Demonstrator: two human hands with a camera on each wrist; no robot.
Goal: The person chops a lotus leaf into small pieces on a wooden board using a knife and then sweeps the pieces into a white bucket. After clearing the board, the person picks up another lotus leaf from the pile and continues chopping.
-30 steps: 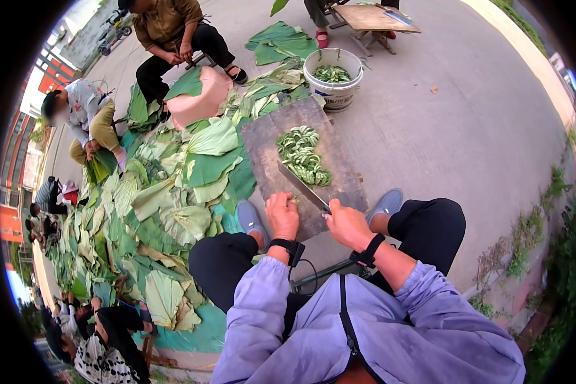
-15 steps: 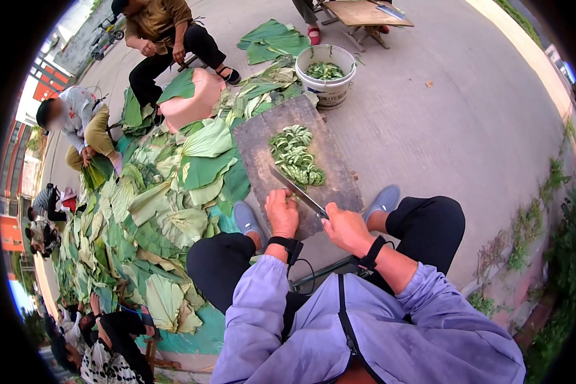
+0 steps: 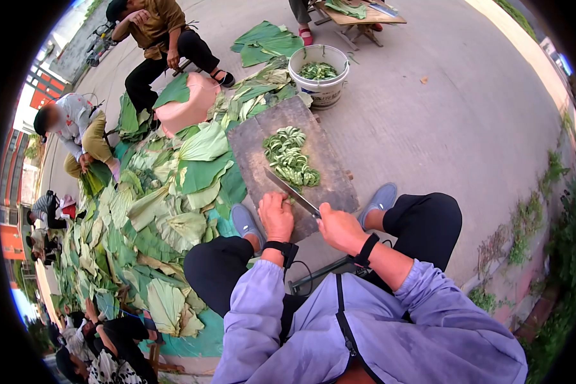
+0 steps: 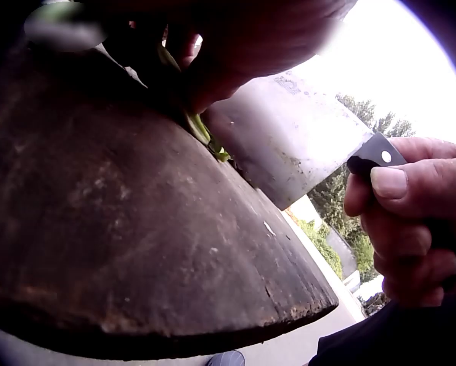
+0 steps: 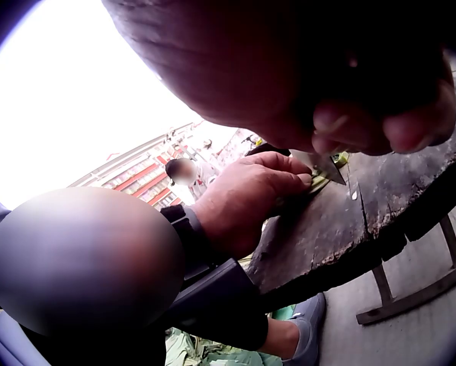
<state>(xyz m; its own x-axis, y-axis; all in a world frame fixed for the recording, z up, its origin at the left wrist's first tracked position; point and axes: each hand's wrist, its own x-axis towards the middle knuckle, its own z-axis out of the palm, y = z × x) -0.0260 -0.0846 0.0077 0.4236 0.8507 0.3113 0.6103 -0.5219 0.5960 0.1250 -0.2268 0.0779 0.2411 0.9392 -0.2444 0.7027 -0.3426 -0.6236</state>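
In the head view a dark wooden board carries a heap of sliced green strips. My right hand grips the black handle of a wide-bladed knife, also seen in the left wrist view as a broad metal blade. The blade stands beside my left hand, at the board's near part. My left hand holds a green rolled piece down on the board, its fingers curled over it. In the right wrist view the left fingertips touch the green piece close to the blade.
Large green leaves cover the ground at the left. A white bucket with cut greens stands beyond the board, near a pink tub. Several people sit around the leaves. A low wooden table stands at the top.
The scene has shifted slightly left in the head view. Both hands stay at the board with knife and green piece. The seated person at the top has raised a hand toward the face.
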